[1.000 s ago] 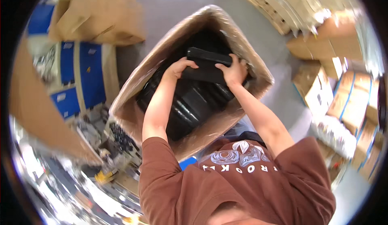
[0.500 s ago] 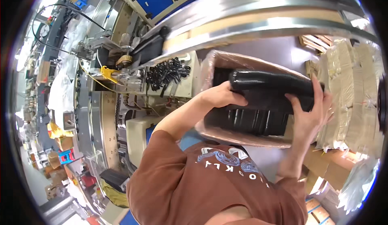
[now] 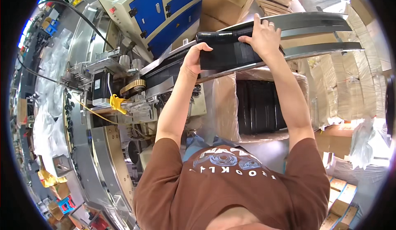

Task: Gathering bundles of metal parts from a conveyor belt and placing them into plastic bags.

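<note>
A thick stack of thin, black, ridged plastic pieces (image 3: pixel 231 55) sits across the metal rails, its rounded far edge shining; I cannot tell what the pieces are. My left hand (image 3: pixel 195 58) grips its left end, thumb lying over the top. On the right end my right hand (image 3: pixel 264 38) presses, fingers reaching over the far edge and a ring on one finger. Nearer to me, below the rails, stands an open carton (image 3: pixel 225 106) lined with clear film. Inside it lie more black ridged pieces (image 3: pixel 258 106).
Long metal rails (image 3: pixel 326 48) run left to right ahead of me. At their left end is a machine with a brass gear (image 3: pixel 133 86) and a yellow tie (image 3: pixel 117 103). A cabinet with blue doors (image 3: pixel 147 8) stands behind. Wrapped cardboard stacks (image 3: pixel 342 85) fill the right.
Both hands have carried the black stack away from me, from above the carton up to the rails. My view has shifted, so more of the blue-doored cabinet shows.
</note>
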Available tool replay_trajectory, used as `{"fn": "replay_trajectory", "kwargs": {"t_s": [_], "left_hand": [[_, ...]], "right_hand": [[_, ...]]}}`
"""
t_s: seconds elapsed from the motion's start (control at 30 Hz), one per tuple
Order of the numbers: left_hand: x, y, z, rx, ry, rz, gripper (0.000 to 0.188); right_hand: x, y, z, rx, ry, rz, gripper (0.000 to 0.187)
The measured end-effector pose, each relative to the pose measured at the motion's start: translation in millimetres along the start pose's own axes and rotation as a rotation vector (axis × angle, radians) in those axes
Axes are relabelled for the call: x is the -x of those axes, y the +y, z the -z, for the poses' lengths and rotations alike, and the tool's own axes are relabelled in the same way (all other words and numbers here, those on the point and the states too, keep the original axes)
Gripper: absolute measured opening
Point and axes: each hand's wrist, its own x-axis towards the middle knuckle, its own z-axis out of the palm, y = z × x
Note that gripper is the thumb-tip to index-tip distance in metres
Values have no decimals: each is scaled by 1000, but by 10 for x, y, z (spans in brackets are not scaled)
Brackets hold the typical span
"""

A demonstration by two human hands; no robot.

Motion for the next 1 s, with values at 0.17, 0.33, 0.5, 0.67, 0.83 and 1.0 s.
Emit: {"fn": "replay_trajectory", "kwargs": {"t_s": [0.17,0.33,0.5,0.67,0.83,1.0], "left_hand": [[13,-89,44,12,63,-18,37],[-30,-140,120,-34,31,-59,32],[243,-49,200,-125,156,-87,24],[859,-401,-16,-847,320,-379,63],[857,-804,117,-2052,486,-611,81],[871,-828,148,-2169,527,-588,81]], "right_hand": [[5,-505,130,-124,117,59,98],[-66,-1030,-72,-143,-58,129,106],[-106,-1106,-151,-12,-124,134,105],[-41,-1135,-276,76,-135,175,103],[25,-1273,-301,9,-136,224,103],[23,-521,15,-311,91,83,41]]}}
